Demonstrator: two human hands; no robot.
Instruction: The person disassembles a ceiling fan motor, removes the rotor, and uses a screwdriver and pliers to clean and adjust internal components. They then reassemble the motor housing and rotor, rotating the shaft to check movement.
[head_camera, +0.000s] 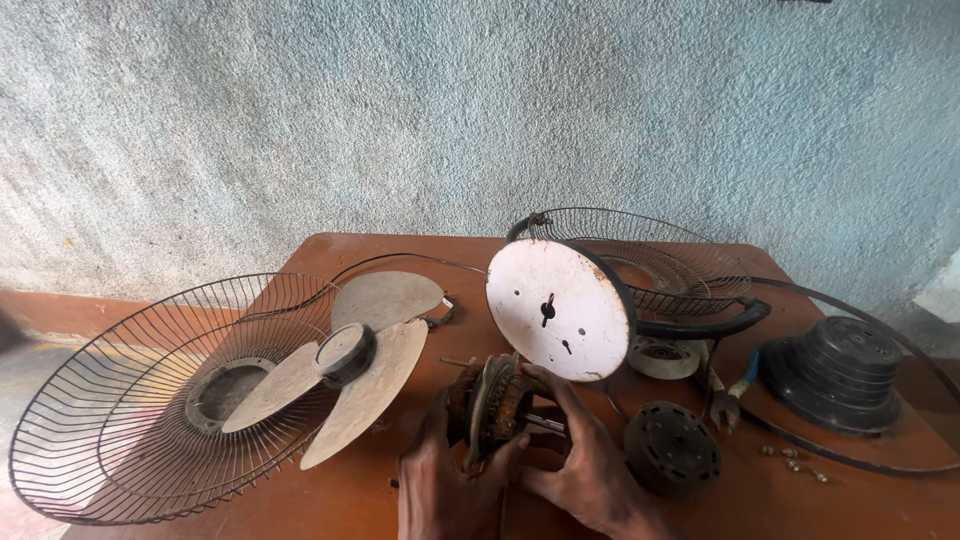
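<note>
Two hands on one fan motor (492, 405)
Left hand (440, 480) and right hand (585, 455) curl their fingers around it, beside two wire guards, one three-bladed propeller (345, 362).

Rough pale blue-grey plaster wall (400, 110) fills view beyond fingers. Reddish-brown wooden table (330, 500) beneath fingers. Red-brown skirting strip (70, 312) and dim floor (25, 370) far left of fingers. Soft daylight.

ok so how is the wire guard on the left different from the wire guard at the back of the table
The left wire guard overhangs the table's left edge, in full view, with the dusty fan blade resting on it. The back wire guard lies wholly on the table, half hidden behind the white round plate, and looks smaller. Both are dark, round, radial-wire fan grilles.
</note>
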